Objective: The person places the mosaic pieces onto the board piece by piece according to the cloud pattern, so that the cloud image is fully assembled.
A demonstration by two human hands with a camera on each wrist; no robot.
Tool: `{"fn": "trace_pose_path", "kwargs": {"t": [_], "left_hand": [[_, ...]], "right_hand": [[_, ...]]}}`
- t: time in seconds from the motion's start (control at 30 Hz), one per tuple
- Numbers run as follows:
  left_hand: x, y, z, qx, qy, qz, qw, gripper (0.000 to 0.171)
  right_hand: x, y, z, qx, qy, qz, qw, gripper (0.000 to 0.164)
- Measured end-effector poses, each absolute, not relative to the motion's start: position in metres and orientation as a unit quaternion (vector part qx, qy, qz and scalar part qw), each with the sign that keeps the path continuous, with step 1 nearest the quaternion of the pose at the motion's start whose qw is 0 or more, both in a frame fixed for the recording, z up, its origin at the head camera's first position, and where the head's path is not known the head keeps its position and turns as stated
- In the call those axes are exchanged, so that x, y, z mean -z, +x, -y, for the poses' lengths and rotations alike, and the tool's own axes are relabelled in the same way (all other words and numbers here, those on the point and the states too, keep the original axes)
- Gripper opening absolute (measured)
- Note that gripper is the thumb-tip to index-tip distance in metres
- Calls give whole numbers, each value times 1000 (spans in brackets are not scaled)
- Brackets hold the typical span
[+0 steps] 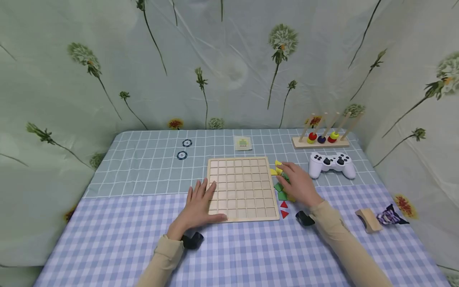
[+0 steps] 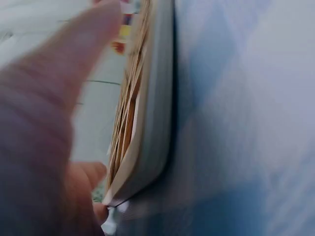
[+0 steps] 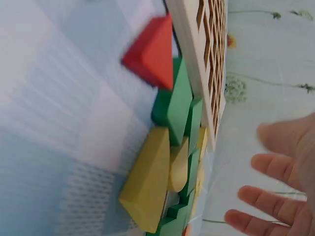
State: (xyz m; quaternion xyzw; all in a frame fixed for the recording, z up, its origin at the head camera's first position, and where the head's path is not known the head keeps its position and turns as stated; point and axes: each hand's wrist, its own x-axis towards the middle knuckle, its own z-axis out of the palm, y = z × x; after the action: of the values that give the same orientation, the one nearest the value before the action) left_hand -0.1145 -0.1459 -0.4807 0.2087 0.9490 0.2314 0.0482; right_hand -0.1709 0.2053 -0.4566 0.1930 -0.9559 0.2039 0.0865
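A square wooden grid board (image 1: 244,187) lies on the cloth between both hands. At its lower left corner is my left hand (image 1: 198,207), fingers spread straight along the left side and thumb by the near edge. The left wrist view shows the board's side wall (image 2: 152,128) close by the thumb. My right hand (image 1: 298,184) hovers over a group of small blocks right of the board; its loose fingers hold nothing in the right wrist view. Among these are yellow pieces (image 1: 278,167), green pieces (image 1: 282,196) and red triangular blocks (image 1: 284,205). The hand hides some blocks in the head view.
A small printed card (image 1: 243,143) lies behind the board, with two poker chips (image 1: 182,155) to its left. Back right are a peg stand (image 1: 301,145) with coloured beads and a white game controller (image 1: 331,164). A wooden arch block (image 1: 368,221) and a purple-black object (image 1: 390,216) lie farther right.
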Motion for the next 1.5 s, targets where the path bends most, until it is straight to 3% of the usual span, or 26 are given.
{"fn": "trace_pose_path", "kwargs": {"t": [0.2, 0.8, 1.1, 1.5], "left_hand": [[491, -106, 146, -228, 202, -952, 14, 119], [499, -103, 141, -187, 187, -964, -25, 119], [500, -106, 141, -192, 189, -963, -22, 120], [499, -109, 141, -189, 183, -965, -20, 120]], "right_hand": [[460, -186, -206, -202, 142, 967, 60, 26], [458, -198, -198, -151, 91, 984, 34, 21], [448, -208, -202, -238, 49, 968, -60, 27], [453, -208, -200, -316, 26, 948, -25, 21]]}}
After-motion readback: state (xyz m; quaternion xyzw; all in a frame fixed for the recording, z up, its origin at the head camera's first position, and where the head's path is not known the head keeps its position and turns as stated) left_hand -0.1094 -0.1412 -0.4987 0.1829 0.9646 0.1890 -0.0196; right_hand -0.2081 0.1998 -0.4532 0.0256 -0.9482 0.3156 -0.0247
